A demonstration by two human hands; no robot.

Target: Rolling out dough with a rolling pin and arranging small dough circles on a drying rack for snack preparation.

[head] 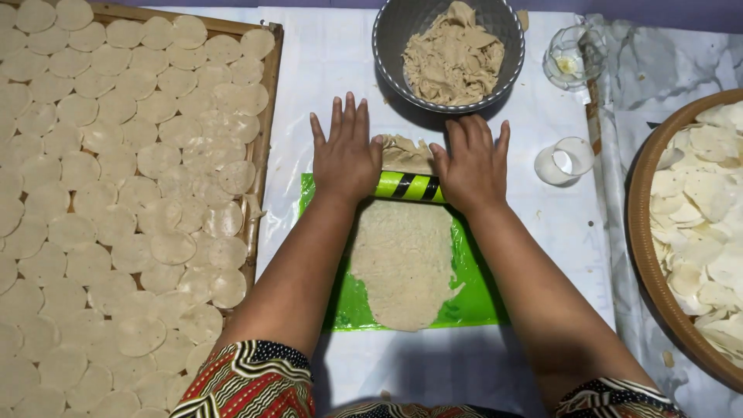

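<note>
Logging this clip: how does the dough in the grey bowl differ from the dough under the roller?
The bowl dough is a loose heap of torn scraps; the rolled dough is one flat sheet. The first sits in a grey bowl, the second on a green sheet. Both are the same pale beige.

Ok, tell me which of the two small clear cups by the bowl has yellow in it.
The far glass cup, beside the grey bowl, holds something yellow. The nearer cup, by the right hand, looks plain white.

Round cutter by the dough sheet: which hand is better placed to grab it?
Right, probably. The round cutter lies just beyond the right hand; the left hand sits on the roller's far end.
</note>
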